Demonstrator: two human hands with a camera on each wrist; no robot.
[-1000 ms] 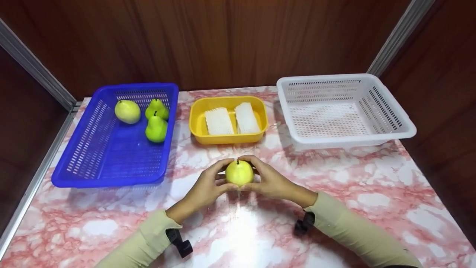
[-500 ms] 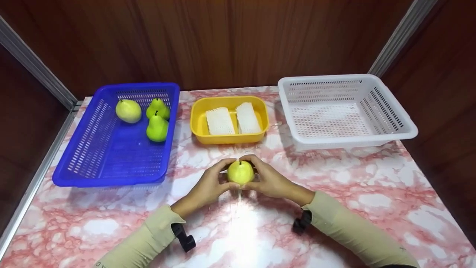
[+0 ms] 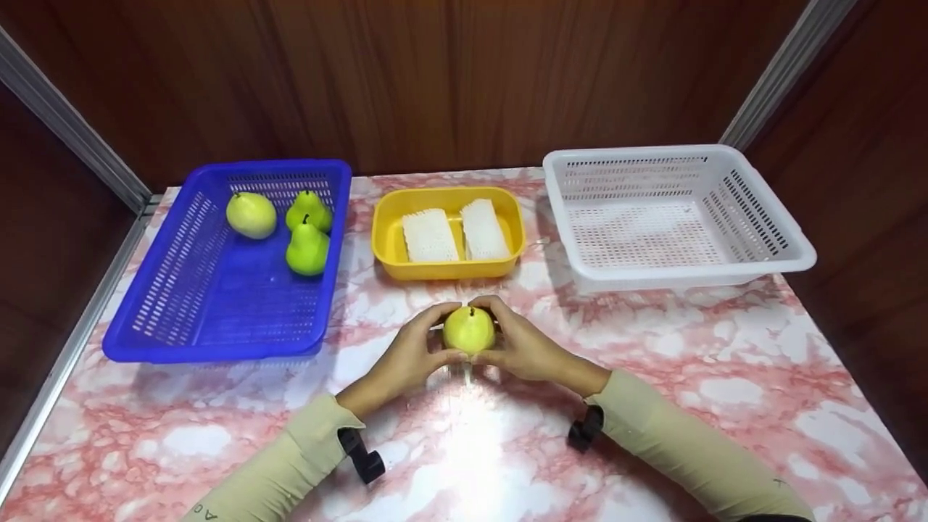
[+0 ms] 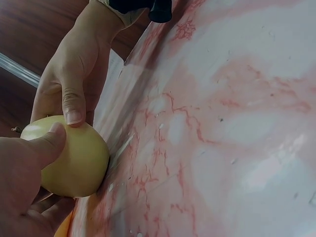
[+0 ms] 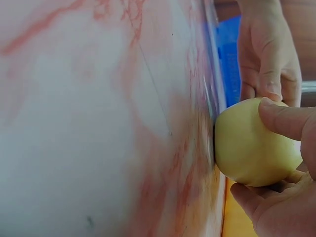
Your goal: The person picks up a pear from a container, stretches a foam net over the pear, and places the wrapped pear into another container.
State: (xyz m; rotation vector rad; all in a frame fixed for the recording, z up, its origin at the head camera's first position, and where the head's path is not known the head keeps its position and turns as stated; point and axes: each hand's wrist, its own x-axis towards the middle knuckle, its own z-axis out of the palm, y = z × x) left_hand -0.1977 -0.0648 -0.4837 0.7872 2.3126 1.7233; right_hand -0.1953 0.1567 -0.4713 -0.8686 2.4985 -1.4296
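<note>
A yellow-green pear (image 3: 469, 331) stands stem up between both hands at the middle of the table. My left hand (image 3: 408, 353) grips its left side, thumb at the near face and fingers curving round the far side. From the right, my right hand (image 3: 531, 348) holds it the same way, the thumbs almost meeting in front. In the left wrist view the base of the pear (image 4: 79, 160) is right at the tabletop. The right wrist view shows the pear (image 5: 252, 145) with both thumbs pressed on it; the far fingers are partly hidden behind it.
At left, a blue basket (image 3: 217, 355) holds a pale yellow pear (image 3: 251, 215) and two green pears (image 3: 307, 249). Behind the hands, a yellow bin (image 3: 447, 271) contains two white foam net sleeves (image 3: 429, 236). A white basket (image 3: 685, 272) stands at right on the marbled table (image 3: 652, 341).
Both hands and the pear have shifted slightly away from the body, and the pear's stem has turned a little. The grip stays the same.
</note>
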